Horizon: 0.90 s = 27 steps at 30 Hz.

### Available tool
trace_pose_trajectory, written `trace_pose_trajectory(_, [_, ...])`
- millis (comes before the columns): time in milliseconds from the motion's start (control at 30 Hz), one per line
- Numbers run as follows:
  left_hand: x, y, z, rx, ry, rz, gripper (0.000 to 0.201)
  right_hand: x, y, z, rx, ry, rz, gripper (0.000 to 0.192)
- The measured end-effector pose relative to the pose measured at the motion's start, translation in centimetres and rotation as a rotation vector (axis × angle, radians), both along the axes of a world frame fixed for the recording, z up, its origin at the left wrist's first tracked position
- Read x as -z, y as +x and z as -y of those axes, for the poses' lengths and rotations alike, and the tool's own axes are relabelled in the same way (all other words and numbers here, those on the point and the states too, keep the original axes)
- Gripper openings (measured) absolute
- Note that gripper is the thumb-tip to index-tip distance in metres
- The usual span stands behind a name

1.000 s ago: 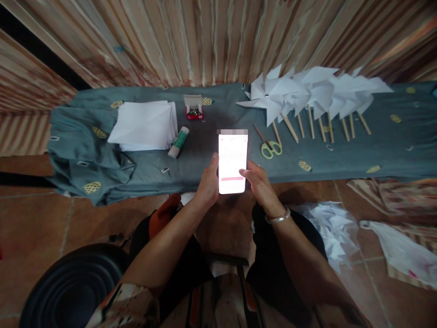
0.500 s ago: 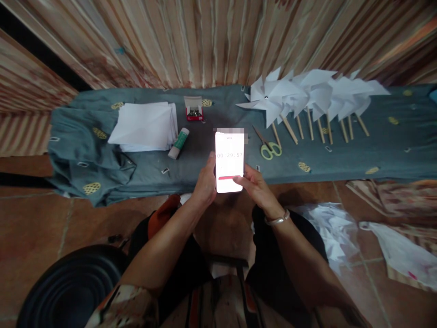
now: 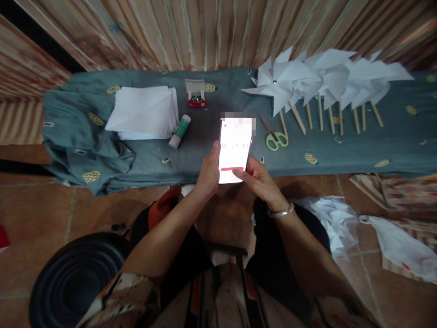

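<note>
A lit phone [image 3: 235, 150] with a timer reading on its bright screen is held upright between both my hands. My left hand [image 3: 209, 171] is closed along its left edge. My right hand [image 3: 258, 180] grips the lower right edge, its thumb over the screen by a red bar. Right of the phone lie scissors [image 3: 275, 136] with light green handles. To the left are a glue stick [image 3: 180, 131], a small open red box of metal pins [image 3: 196, 95] and a stack of white paper [image 3: 141, 111]. Several white paper pinwheels [image 3: 283, 82] on wooden sticks lie overlapping at the right.
A grey-green cloth with yellow pineapple prints [image 3: 211, 132] covers the long table. Pleated curtains [image 3: 191, 36] hang behind it. On the tiled floor are a black round stool [image 3: 78, 282], a clear bag of white paper pieces [image 3: 336, 223] and a white plastic bag [image 3: 399, 246].
The phone has tilted slightly and sits a little higher and further right in view, both hands still on it. The table's things have shifted upward in view as the camera moved.
</note>
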<state>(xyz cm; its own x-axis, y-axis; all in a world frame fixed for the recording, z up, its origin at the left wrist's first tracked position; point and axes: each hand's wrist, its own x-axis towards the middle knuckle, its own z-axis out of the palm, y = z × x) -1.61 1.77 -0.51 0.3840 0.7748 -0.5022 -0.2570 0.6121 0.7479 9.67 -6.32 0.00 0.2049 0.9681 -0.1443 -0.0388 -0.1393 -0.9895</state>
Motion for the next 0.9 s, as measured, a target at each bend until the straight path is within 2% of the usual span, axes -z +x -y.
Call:
trace_pose_trajectory(100, [0.0, -0.2, 0.1, 0.028, 0.107, -0.041, 0.046, 0.0, -0.1, -0.1, 0.008, 0.012, -0.003, 0.049])
trace_pose_trajectory(333, [0.0, -0.5, 0.1, 0.061, 0.18, -0.09, 0.049, 0.6, -0.1, 0.0, 0.02, 0.031, -0.001, 0.046])
trace_pose_trajectory(533, [-0.4, -0.5, 0.3, 0.046, 0.147, -0.094, 0.049, 0.7, -0.3, 0.0, 0.047, 0.026, 0.006, 0.044])
trace_pose_trajectory(900, [-0.7, -0.7, 0.3, 0.07, 0.207, -0.146, 0.052, 1.1, -0.4, -0.2, 0.04, 0.025, -0.005, 0.044])
